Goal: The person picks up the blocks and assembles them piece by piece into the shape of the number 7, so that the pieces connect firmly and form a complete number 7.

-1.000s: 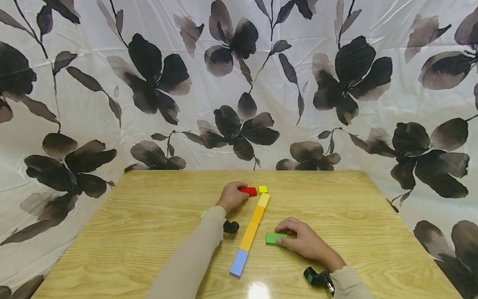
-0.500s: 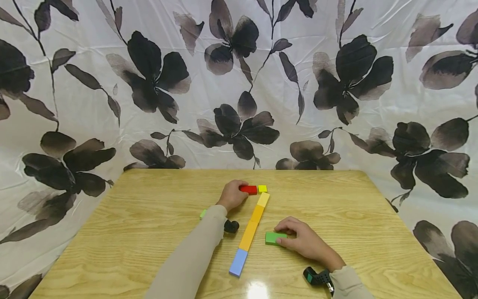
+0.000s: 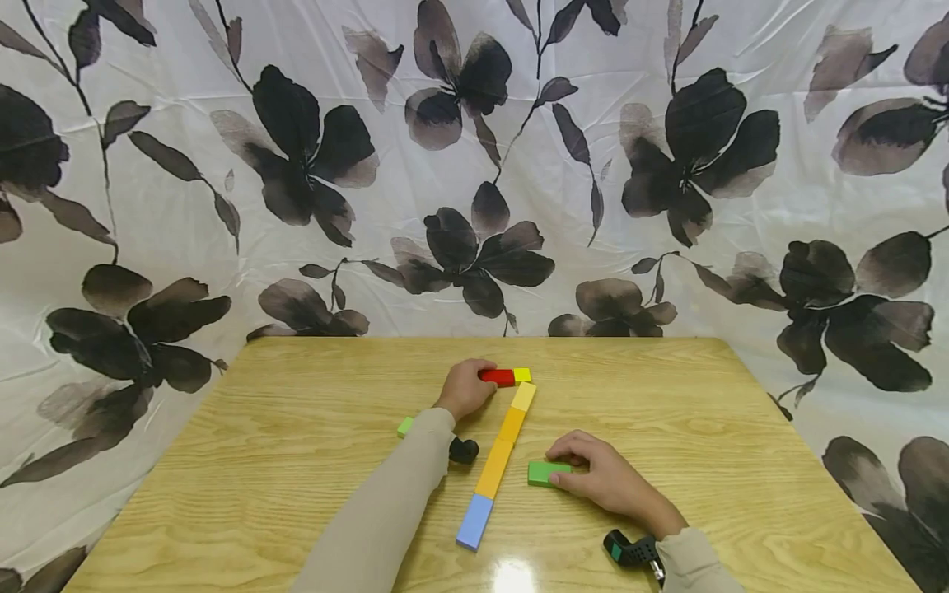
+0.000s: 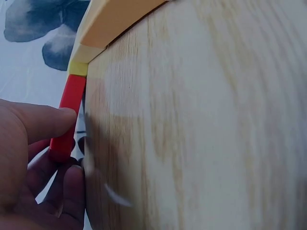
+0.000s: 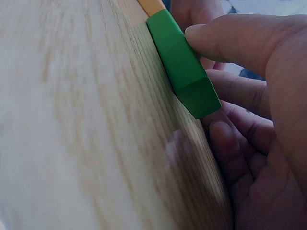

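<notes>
At the far end of a row of blocks, my left hand (image 3: 465,389) pinches a red block (image 3: 499,378) between thumb and fingers. The red block's right end meets a small yellow block (image 3: 522,375), as the left wrist view also shows. To the right of the row, my right hand (image 3: 599,473) grips a green block (image 3: 547,473) lying on the table, thumb on its near side. The row slants away from me: a blue block (image 3: 474,522) nearest, then two orange blocks (image 3: 493,469), then a pale yellow block (image 3: 523,397) close below the small yellow one.
A light green block (image 3: 404,427) lies left of the row, partly hidden by my left sleeve (image 3: 400,494). The wooden table (image 3: 638,387) ends at a floral cloth (image 3: 578,206) behind it. A black wrist camera (image 3: 628,548) sits by my right wrist.
My left hand has slid the red block slightly right, closing the small gap to the yellow block. My right hand and the green block have stayed put.
</notes>
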### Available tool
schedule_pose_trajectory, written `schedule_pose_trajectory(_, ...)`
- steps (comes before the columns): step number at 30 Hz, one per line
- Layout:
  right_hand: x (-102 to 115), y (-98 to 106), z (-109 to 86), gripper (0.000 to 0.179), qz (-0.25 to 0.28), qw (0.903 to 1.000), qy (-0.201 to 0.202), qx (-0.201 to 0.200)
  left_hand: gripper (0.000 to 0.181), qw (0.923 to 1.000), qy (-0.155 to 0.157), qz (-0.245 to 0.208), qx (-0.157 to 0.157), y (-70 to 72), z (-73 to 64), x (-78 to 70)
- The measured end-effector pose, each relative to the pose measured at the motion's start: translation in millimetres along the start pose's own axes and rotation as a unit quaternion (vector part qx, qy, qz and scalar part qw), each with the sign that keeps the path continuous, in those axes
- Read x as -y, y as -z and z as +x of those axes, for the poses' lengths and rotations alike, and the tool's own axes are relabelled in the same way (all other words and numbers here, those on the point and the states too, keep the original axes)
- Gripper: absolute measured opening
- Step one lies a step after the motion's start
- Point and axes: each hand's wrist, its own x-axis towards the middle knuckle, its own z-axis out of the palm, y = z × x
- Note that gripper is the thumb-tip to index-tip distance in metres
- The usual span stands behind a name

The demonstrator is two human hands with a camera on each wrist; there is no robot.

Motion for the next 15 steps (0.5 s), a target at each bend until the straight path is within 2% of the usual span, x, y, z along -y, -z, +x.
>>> schedule_pose_trajectory(15,0.0,0.7,-0.6,0.027,-0.003,1.0000,-0.007,0.003,0.034,0.9987,-0.012,0.047,0.018,0.2,4.8,1.7)
